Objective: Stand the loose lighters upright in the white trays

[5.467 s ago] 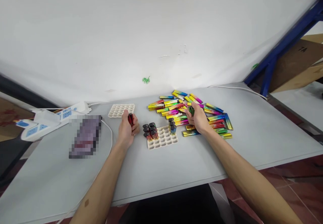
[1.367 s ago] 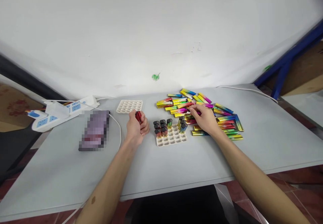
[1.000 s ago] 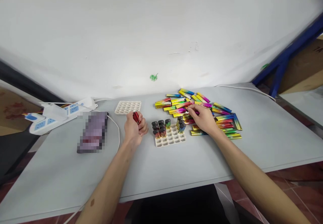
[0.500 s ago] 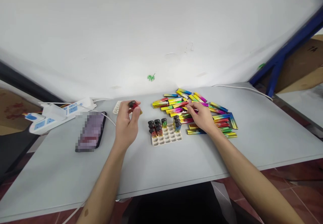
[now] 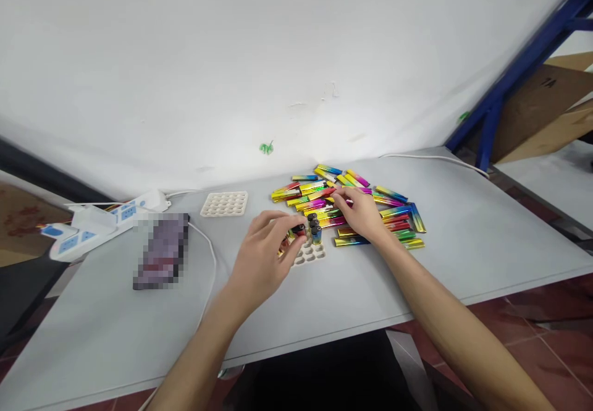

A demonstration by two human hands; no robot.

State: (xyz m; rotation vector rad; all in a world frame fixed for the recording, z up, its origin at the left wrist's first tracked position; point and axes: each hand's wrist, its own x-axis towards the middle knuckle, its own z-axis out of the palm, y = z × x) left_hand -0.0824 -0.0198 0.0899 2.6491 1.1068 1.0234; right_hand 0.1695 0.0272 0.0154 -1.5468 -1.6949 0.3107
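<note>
My left hand (image 5: 262, 253) is closed on a lighter (image 5: 299, 230) with a black top and a reddish body. It hovers over the pale moulded tray (image 5: 311, 257), hiding its left half and the lighters there. Some lighters (image 5: 315, 233) with black tops and metallic bodies stand upright in the tray's right-hand back pockets. My right hand (image 5: 360, 212) is at the heap of shiny flat sleeves (image 5: 319, 204), its fingertips pinched at the end of a red sleeve (image 5: 328, 193). Whether that sleeve is lifted off the heap I cannot tell.
Back left of my left hand lies a second pale tray (image 5: 225, 204) with bare pockets. A blurred phone (image 5: 162, 250) and a white power strip (image 5: 111, 218) lie on the left, with a white cable (image 5: 214, 262) running between phone and hand. The wall (image 5: 231, 89) rises behind the table.
My left hand has moved right, from beside the second tray to over the tray of lighters, carrying the lighter. My right hand stays at the heap. The view has shifted slightly.
</note>
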